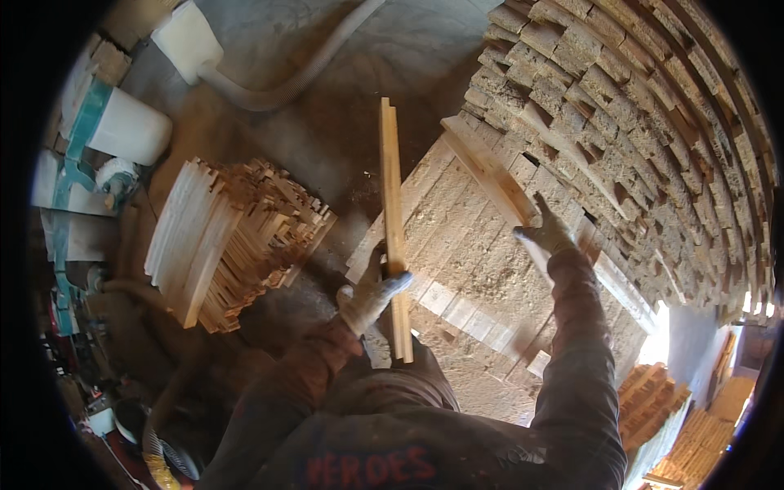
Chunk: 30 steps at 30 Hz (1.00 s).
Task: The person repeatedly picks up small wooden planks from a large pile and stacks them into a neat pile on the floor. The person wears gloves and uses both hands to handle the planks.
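My left hand (371,300), in a pale work glove, is closed around two long narrow wooden strips (394,188) lying side by side. They stand out lengthwise in front of my body, clear of the pile on the left. My right hand (549,232), also gloved, rests at the near part of a wooden board (486,167). Its thumb and a finger are spread apart against the board, and the other fingers are partly hidden. That board lies slanting across a dusty layer of planks (457,229) covered in sawdust.
A tall stack of rough boards (604,106) rises at the right. On the left sits a pile of cut strips (261,237). Beyond it stand a white-and-teal machine (122,122) and a grey hose (269,94) on the floor. More stacked wood (649,404) shows at lower right.
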Each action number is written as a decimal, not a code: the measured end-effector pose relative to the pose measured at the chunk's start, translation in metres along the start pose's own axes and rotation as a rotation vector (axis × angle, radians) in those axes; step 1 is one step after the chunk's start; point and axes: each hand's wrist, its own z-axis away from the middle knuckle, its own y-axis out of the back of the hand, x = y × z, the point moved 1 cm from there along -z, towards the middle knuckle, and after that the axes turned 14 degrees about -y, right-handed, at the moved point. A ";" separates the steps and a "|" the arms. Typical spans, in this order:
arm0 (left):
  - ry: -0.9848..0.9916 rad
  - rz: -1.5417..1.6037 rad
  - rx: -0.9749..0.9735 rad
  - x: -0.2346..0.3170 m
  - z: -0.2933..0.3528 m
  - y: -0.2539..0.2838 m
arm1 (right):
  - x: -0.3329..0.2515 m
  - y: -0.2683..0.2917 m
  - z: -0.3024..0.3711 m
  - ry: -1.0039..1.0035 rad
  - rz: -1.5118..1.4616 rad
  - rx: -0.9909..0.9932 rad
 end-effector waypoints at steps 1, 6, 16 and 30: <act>0.089 0.220 0.093 -0.015 -0.001 -0.021 | 0.011 -0.004 0.001 0.014 0.107 0.105; 0.207 0.173 0.174 -0.044 -0.010 -0.061 | 0.035 -0.036 -0.020 0.031 0.153 0.297; 0.149 -0.026 0.067 -0.056 0.004 -0.054 | -0.012 -0.091 0.047 0.078 -0.565 -0.450; 0.182 -0.303 -0.468 -0.012 0.048 0.047 | -0.072 -0.164 0.077 -0.051 -0.226 0.171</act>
